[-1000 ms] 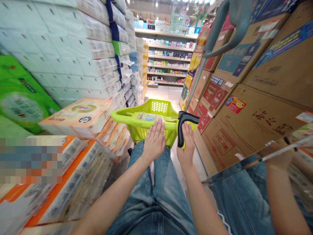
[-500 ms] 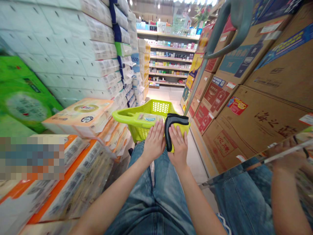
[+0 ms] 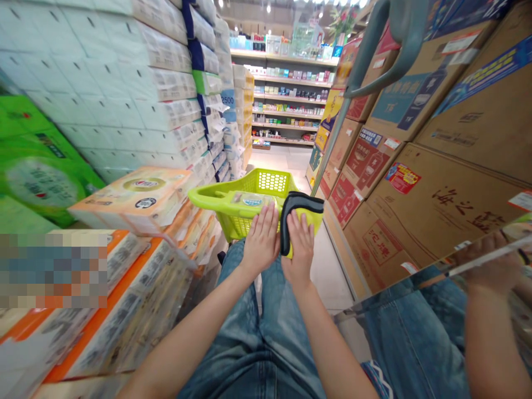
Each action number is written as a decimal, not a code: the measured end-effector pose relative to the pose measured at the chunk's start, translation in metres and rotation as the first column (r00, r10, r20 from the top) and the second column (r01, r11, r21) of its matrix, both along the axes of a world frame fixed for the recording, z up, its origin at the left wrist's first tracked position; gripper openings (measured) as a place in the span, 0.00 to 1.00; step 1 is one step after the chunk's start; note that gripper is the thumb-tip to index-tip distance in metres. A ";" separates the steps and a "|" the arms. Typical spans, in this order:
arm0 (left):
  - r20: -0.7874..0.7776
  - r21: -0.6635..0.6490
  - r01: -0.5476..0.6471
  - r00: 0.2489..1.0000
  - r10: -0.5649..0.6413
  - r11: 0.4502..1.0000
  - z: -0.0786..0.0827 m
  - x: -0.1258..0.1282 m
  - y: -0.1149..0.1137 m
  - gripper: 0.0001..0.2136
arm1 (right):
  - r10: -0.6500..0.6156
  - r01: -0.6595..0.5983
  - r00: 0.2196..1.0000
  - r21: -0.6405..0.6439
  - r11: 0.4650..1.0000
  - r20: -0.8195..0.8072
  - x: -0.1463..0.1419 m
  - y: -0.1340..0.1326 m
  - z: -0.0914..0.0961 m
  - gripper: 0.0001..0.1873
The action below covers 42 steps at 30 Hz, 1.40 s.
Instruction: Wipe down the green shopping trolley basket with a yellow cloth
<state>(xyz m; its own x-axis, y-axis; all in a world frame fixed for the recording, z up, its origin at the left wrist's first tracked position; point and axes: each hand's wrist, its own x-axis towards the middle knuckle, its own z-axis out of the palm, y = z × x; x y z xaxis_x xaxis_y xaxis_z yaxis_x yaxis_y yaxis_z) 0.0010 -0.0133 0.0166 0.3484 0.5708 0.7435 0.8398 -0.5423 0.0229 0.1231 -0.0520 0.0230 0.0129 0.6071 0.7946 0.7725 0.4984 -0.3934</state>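
Below me hangs or stands a yellow-green plastic shopping basket (image 3: 235, 220) with lattice walls and a looped rim. My left hand (image 3: 261, 235) lies with fingers stretched flat near the basket's close edge, beside a clear panel with a label (image 3: 252, 200). Right beside it, my right hand (image 3: 300, 244) has its fingers laid over a yellow-green piece with a curved black edge (image 3: 294, 204); its exact kind is unclear. My right thumb is hidden. Behind that piece a metal pole rises to a grey looped handle (image 3: 388, 66).
Stacked tissue packs (image 3: 103, 100) line the left side, with a lower pile of orange-trimmed packs (image 3: 124, 305) close by. Cardboard cartons (image 3: 453, 194) form a wall on the right. A mirror-like panel (image 3: 415, 332) leans below them. Far ahead stand shelves of small goods (image 3: 286, 100).
The black-edged piece has tilted slightly and shifted a little right against the basket. My right hand has moved slightly left; my left hand has hardly moved.
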 end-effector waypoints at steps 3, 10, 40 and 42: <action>-0.004 -0.002 0.010 1.000 -0.010 1.000 0.001 -0.002 0.000 0.32 | 0.070 -0.068 0.993 -0.021 0.997 0.098 0.001 -0.004 -0.003 0.34; -0.027 -0.016 -0.018 0.999 0.017 1.000 0.005 0.001 -0.003 0.32 | -0.027 0.041 0.976 0.062 0.997 -0.218 0.044 0.016 -0.003 0.31; -0.002 -0.029 0.012 1.000 -0.012 1.000 0.005 -0.002 -0.003 0.31 | 0.080 -0.080 0.995 -0.007 0.997 0.067 -0.002 -0.003 -0.014 0.35; -0.015 -0.034 0.008 1.000 -0.009 0.999 0.006 -0.003 -0.003 0.31 | 0.072 -0.073 0.996 0.018 0.997 0.060 0.010 -0.001 -0.016 0.34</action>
